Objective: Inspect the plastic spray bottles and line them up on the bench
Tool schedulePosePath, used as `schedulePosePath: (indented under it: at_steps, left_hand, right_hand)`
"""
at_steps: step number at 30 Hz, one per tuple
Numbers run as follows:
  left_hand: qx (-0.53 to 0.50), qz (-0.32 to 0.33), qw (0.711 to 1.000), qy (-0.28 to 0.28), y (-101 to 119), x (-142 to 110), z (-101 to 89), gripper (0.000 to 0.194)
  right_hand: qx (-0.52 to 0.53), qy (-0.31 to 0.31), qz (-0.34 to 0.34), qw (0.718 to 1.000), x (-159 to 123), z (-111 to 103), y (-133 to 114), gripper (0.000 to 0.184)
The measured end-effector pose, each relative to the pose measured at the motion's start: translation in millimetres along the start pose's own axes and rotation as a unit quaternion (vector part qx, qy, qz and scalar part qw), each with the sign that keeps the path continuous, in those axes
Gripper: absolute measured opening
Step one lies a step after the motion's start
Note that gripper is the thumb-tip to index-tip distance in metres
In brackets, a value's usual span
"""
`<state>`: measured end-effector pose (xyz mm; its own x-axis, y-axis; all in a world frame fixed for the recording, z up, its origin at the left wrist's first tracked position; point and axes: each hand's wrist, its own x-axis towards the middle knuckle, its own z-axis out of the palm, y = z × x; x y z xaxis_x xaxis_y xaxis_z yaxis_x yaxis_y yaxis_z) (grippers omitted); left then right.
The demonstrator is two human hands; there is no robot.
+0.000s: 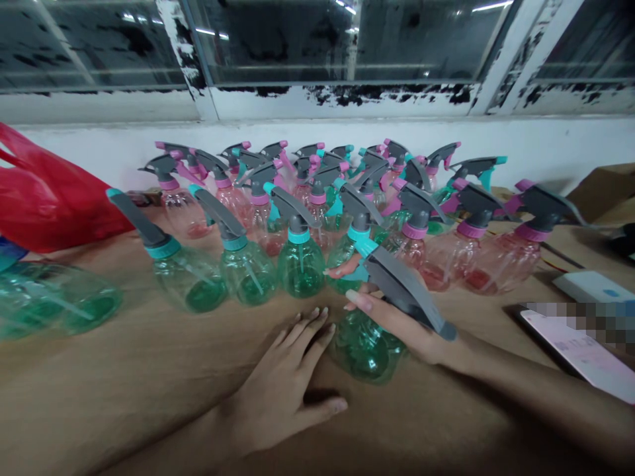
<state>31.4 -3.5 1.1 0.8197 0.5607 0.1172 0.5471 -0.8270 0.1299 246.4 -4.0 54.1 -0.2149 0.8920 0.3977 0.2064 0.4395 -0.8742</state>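
The right hand (pixel 397 327) clamped its fingers on a green plastic, grey-triggered spray bottle (pixel 364 350), long axis tilting up rightward; the left hand (pixel 282 390) lay just left of it, fingers apart.

The spray bottle (pixel 364 347) sits right of centre in the scene, gripped by the right hand (pixel 391 324) around its neck and head. Its body is clear green plastic, round and bulbous, and sits low and near. The bottle tilts, with its grey trigger head (pixel 404 287) slanting up toward the far side and its teal nozzle tip (pixel 366 246) pointing far and left. The fingers partly hide the teal collar.
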Motion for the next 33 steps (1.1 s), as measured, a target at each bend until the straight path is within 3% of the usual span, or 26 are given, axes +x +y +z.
schedulePosePath:
  at_steps: [33]
  left_hand:
    - [-0.02, -0.011, 1.0, -0.02, 0.7, 0.2, -1.7, 0.076]
  right_hand:
    - [0.01, 0.004, -0.005, 1.0, 0.6, -0.4, -7.8, 0.02]
